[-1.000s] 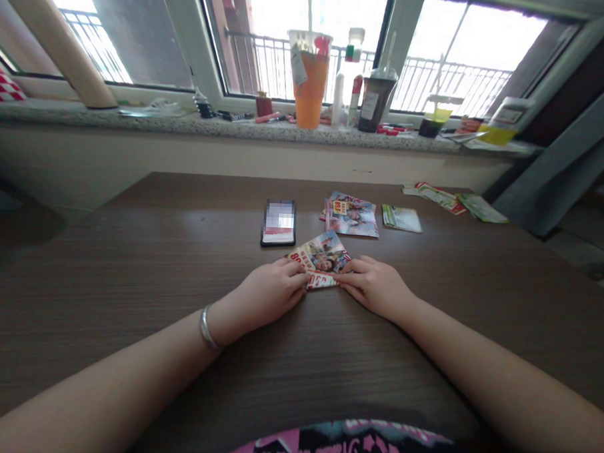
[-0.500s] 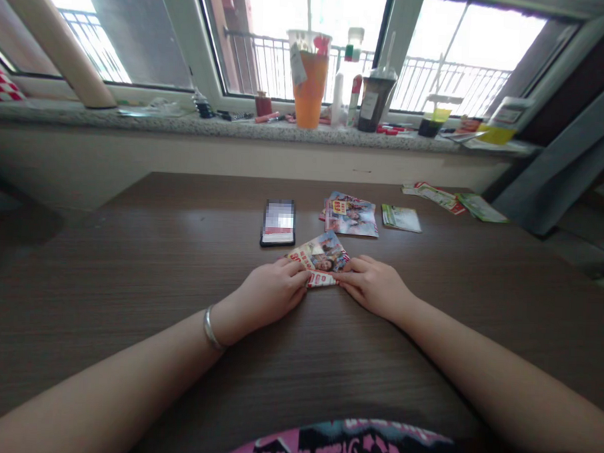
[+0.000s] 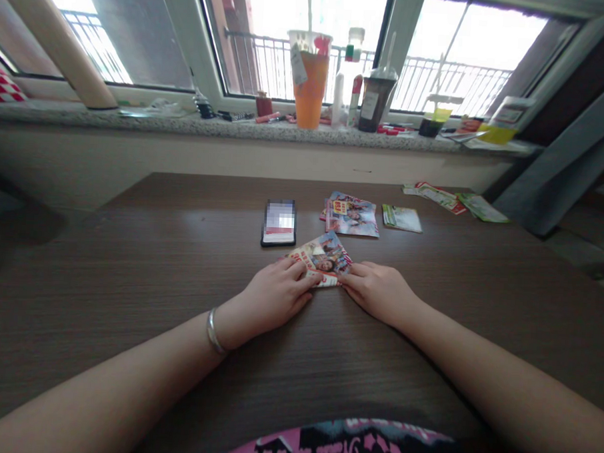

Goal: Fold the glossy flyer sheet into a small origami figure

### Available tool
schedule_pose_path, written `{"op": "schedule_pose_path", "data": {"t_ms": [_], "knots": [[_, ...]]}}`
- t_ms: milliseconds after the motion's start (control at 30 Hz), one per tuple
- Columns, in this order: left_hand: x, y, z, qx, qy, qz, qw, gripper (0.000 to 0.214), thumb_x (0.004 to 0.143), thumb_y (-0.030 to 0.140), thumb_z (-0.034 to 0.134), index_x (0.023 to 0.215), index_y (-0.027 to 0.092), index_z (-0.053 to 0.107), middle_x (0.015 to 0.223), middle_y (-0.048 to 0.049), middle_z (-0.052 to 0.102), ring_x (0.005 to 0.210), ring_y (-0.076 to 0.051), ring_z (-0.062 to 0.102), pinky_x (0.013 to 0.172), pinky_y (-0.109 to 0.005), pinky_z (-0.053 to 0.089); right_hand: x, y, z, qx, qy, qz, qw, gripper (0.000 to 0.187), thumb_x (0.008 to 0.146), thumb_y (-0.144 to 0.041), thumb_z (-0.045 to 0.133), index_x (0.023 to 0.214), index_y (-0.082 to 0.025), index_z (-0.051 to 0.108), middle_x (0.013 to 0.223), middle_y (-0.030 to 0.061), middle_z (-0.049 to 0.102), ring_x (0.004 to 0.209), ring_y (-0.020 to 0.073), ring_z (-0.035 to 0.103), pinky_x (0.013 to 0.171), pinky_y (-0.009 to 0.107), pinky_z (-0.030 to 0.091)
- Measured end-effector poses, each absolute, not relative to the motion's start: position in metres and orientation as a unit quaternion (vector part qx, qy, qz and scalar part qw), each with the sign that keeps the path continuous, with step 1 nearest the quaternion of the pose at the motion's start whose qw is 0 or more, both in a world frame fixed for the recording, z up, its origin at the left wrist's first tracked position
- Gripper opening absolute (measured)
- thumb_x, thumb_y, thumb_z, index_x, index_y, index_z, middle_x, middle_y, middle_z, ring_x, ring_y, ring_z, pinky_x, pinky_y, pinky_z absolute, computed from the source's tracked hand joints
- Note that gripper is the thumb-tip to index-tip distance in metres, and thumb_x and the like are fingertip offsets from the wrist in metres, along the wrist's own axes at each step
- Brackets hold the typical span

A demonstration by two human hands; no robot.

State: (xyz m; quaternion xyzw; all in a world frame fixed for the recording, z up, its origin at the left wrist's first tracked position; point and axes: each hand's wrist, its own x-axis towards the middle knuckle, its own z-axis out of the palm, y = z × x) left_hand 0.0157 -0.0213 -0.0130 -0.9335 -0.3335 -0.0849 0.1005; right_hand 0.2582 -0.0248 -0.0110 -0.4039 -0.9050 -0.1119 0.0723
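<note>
A folded colourful leaflet (image 3: 325, 257) lies flat on the dark wooden table (image 3: 130, 266) in front of me. My left hand (image 3: 274, 294), with a silver bangle on its wrist, has its fingers curled and pressed on the leaflet's left near corner. My right hand (image 3: 379, 288) pinches the leaflet's right near corner with fingers together. Both hands rest on the tabletop. The near edge of the leaflet is hidden under my fingers.
A black phone (image 3: 279, 223) lies just beyond the leaflet. More leaflets (image 3: 351, 215) and a green card (image 3: 401, 218) lie to the right, with further papers (image 3: 436, 194) at the far right. An orange drink cup (image 3: 308, 80), a dark cup (image 3: 373, 99) and bottles stand on the windowsill.
The leaflet's near white flap has been pressed flatter, and both hands have shifted slightly towards each other on it. Nothing else moved.
</note>
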Motion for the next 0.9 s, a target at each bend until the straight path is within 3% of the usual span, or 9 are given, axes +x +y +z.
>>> {"op": "schedule_pose_path", "data": {"t_ms": [267,900], "knots": [[0.017,-0.024,-0.012,-0.930,-0.342,-0.091,0.105,0.032,0.097,0.032,0.043,0.125,0.024,0.056,0.113,-0.0096,0.057,0.105,-0.025,0.054,0.093,-0.041,0.046,0.260,-0.022,-0.012,-0.421,-0.898,-0.110,0.055,0.025,0.099,-0.030,0.043,0.100,-0.024,0.067,0.092,0.0034,0.066,0.085,0.0173,0.059,0.065,0.027,0.037],[0.019,-0.025,-0.015,-0.926,-0.354,-0.097,0.090,0.031,0.095,0.028,0.044,0.120,0.018,0.058,0.112,-0.0129,0.058,0.114,-0.029,0.050,0.095,-0.045,0.046,0.268,-0.007,-0.021,-0.413,-0.900,-0.057,0.125,0.026,0.096,-0.032,0.047,0.099,-0.025,0.072,0.096,0.0041,0.068,0.090,0.0171,0.058,0.074,0.027,0.043]]}}
